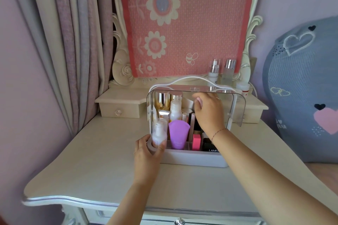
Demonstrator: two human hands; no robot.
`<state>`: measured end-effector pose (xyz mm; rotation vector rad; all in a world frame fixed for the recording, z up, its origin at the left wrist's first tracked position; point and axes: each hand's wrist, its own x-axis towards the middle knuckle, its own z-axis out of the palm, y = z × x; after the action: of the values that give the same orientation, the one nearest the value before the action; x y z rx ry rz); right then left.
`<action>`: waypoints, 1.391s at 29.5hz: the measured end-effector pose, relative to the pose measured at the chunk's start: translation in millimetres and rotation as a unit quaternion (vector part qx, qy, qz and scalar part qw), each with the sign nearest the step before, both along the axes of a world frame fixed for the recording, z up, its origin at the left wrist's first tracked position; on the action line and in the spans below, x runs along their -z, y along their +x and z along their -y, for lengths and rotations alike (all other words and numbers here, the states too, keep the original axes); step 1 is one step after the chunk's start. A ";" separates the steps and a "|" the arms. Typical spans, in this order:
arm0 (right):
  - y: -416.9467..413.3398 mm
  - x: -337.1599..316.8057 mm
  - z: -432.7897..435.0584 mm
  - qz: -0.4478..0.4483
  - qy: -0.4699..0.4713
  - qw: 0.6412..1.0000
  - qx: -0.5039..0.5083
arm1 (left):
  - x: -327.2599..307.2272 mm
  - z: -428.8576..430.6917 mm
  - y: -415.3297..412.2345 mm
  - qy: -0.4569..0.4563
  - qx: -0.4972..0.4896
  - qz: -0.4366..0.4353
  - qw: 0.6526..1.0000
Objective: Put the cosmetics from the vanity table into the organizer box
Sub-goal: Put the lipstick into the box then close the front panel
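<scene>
On the vanity table, left hand grips the organizer box by its front-left corner. Right hand is up inside among the cosmetics, half curled, can't tell if it's holding anything tbh.

The black case reads "LAME", the pink cloth "uer", the blue cushion "YOU".

Cream bench held organizer box at ctr-rear. Raised back shelf, R end: pump bottle & silver-capped bottle stood side by side.
</scene>
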<state>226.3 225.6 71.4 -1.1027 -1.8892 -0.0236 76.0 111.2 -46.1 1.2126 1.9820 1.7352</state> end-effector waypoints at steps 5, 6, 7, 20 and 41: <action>-10.9 0.3 22.4 0.054 0.011 0.987 -0.154 | -0.4 1.1 0.9 -0.003 0.003 0.001 1.000; -12.0 1.0 23.0 0.069 0.004 0.984 -0.163 | -0.2 1.4 1.1 -0.003 0.003 0.000 1.000; -12.7 1.8 23.7 0.079 -0.003 0.983 -0.166 | -0.3 2.0 1.1 -0.004 0.002 -0.001 1.000; -35.4 9.1 50.5 0.165 0.077 0.963 -0.199 | -0.9 2.7 2.8 -0.011 0.007 0.007 1.000; 1.1 12.9 80.1 0.025 0.103 0.981 -0.165 | -18.1 18.7 3.9 0.035 0.012 0.057 0.998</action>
<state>227.4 145.4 58.5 -0.6462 -2.0431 -0.0593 79.9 92.5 -28.0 1.1276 1.8505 1.8319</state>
